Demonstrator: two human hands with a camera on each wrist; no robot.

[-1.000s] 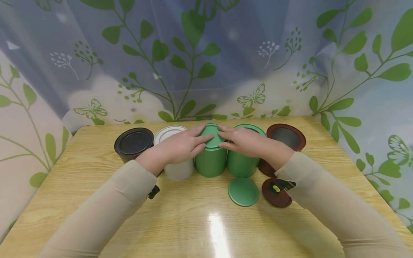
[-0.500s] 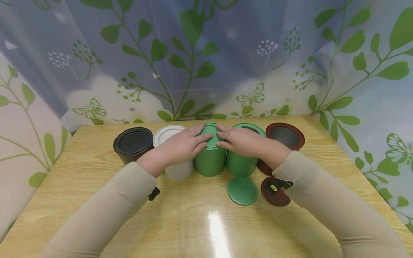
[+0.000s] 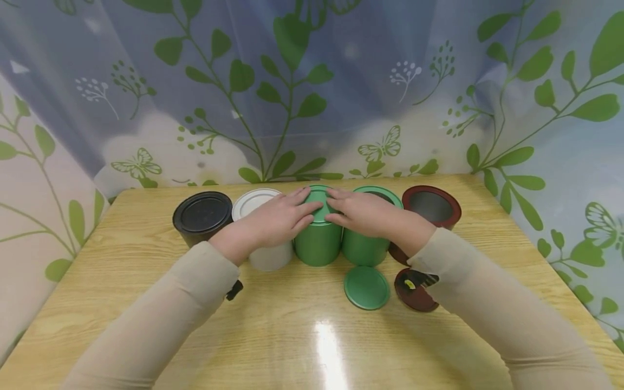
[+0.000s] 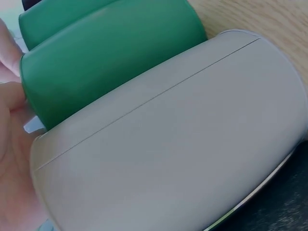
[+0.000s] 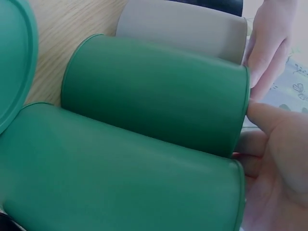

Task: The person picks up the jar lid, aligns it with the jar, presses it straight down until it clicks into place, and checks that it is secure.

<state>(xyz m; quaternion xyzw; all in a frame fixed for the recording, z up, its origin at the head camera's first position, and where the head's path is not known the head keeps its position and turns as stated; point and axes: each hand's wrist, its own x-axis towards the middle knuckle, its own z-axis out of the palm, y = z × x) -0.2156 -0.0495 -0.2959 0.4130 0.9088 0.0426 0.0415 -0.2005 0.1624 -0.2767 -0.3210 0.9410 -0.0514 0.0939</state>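
Both hands meet over the lidded green canister (image 3: 318, 246) in the middle of a row, in the head view. Fingers of my left hand (image 3: 275, 219) lie extended on the left part of its green lid (image 3: 319, 196), while the palm is above the white canister (image 3: 270, 258). From the other side, my right hand (image 3: 368, 214) touches the same lid with its fingertips. Its palm and wrist pass over a second green canister (image 3: 365, 249), which stands open at the top. In the right wrist view, the right thumb (image 5: 264, 115) is at the lidded canister's top edge.
At the row's left end stands a black canister (image 3: 202, 214) with its lid on. A dark red canister (image 3: 453, 214), uncovered, ends it at right. In front lie a loose green lid (image 3: 366, 288) and a dark red lid (image 3: 416, 299), partly behind the right wrist strap. A patterned curtain (image 3: 341, 108) hangs behind the table.
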